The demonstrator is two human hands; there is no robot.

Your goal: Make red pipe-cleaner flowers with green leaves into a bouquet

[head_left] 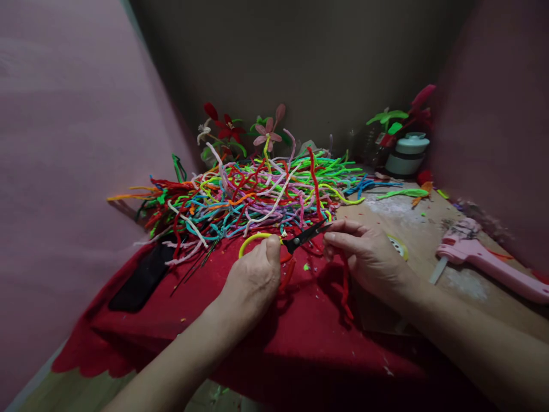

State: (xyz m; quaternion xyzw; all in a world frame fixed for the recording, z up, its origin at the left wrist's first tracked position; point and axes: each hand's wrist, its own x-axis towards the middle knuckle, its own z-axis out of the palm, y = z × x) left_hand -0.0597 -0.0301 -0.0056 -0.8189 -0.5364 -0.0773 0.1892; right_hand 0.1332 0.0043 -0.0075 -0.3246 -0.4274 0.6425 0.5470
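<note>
My left hand (255, 274) is closed around the handles of a pair of scissors (302, 237) with dark blades and a yellow handle loop. The blades lie slightly apart and point right, reaching the fingertips of my right hand (371, 252). That hand pinches a red pipe cleaner (345, 289), whose lower end hangs beneath the palm. Another red length (315, 183) stands up just above the blades; I cannot tell if it is the same piece. Behind both hands spreads a large heap of multicoloured pipe cleaners (266, 197).
A pink glue gun (484, 254) rests on a cardboard sheet (386, 214) at the right. On the red cloth (206, 320) a black phone (139, 280) lies at the left. Pipe-cleaner flowers (268, 134) and a pale lidded jar (406, 157) stand at the back.
</note>
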